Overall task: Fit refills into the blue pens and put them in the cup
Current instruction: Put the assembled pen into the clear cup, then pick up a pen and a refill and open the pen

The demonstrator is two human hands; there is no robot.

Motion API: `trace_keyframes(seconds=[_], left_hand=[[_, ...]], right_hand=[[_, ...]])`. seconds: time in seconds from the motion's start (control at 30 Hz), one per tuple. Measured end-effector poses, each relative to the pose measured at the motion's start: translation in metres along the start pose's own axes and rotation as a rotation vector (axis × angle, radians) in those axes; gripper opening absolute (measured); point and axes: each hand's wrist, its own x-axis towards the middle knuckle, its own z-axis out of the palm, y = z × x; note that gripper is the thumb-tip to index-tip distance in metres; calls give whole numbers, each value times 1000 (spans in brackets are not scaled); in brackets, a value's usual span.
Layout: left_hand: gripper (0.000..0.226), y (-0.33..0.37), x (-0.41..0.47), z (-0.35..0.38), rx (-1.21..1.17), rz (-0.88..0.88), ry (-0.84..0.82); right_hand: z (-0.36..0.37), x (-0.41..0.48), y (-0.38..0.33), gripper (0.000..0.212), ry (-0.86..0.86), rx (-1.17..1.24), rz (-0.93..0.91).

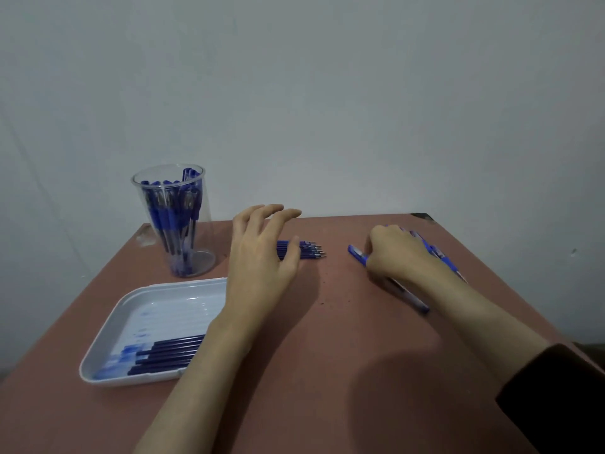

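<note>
As left hand (pixel 258 253) hovers — right hand (pixel 396 257) grips pen (pixel 357 252) near edge (pixel 360 215).

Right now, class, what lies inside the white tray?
Dark blue refills lie side by side along the tray's near edge, beside blue ink smears. The left arm covers their right ends.

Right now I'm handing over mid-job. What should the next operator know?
Left hand: open, fingers spread over the refills on the table.
Right hand: on the loose pens; whether it grips one is hidden.
Done: cup, back left, holds many pens.
Tray: more dark refills.
Left: refill the loose pens and put them in the cup.
</note>
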Motion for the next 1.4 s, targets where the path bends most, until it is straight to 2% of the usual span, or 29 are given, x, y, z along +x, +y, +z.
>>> trace_keyframes(seconds=[0.1,0.2,0.33,0.6,0.93,1.03,1.2,1.3,1.4], left_hand=[[37,-3,4,-6,-54,-76,-36],[32,-9,7,-11,-123,-171,-71],[29,-13,8,-16,-228,-279,-144],[19,-13,8,-17,-292,-322,-177],[10,-16,9,-14,-312,-345,-190],[9,-20,10,-17,-280,-370,-185],[14,-13,5,-15,-172,-307,-491],[21,-8,2,-14,-94,-246,-679],[22,-9,1,-14,-78,-246,-769]], right_hand=[[-7,0,-12,11,88,198,-106],[-6,-3,-28,21,137,438,-268],[16,-4,-45,10,236,602,-368],[25,-11,-48,23,368,539,-355],[25,-11,-38,28,330,493,-337],[28,-3,-27,32,274,445,-240],[30,8,-19,12,295,606,-136],[32,6,-23,10,280,637,-159],[34,4,-24,8,275,647,-223]])
